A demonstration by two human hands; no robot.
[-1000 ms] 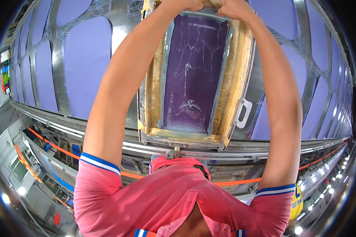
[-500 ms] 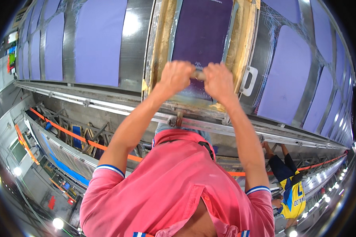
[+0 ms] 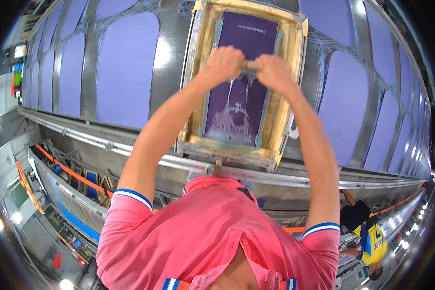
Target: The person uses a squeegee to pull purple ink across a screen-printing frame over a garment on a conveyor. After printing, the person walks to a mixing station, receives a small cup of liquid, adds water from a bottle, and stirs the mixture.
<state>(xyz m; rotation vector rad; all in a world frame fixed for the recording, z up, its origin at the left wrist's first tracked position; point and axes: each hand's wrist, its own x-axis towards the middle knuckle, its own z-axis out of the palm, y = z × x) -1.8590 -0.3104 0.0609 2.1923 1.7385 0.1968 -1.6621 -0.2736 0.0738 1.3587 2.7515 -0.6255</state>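
Note:
My left hand (image 3: 225, 63) and my right hand (image 3: 274, 71) are both closed round one squeegee (image 3: 249, 65), one hand toward each end of its handle. A short light stretch of the handle shows between my fists; its blade is hidden. Under it lies a screen printing frame (image 3: 190, 121) with a worn, tape-edged border. The frame's purple mesh (image 3: 246, 39) carries small pale lettering near its far end. Whitish streaks of ink (image 3: 232, 121) spread over the near half of the mesh, around a small pale design.
Light purple rounded panels (image 3: 128, 72) lie on the long dark printing table (image 3: 170, 72) at both sides of the frame. Metal rails (image 3: 125, 147) run along its near edge. A person in a yellow and blue shirt (image 3: 372, 244) stands at the lower right.
Both hands have moved the squeegee farther from my body along the mesh. More whitish ink streaks show on the near part, and more of the frame is in view.

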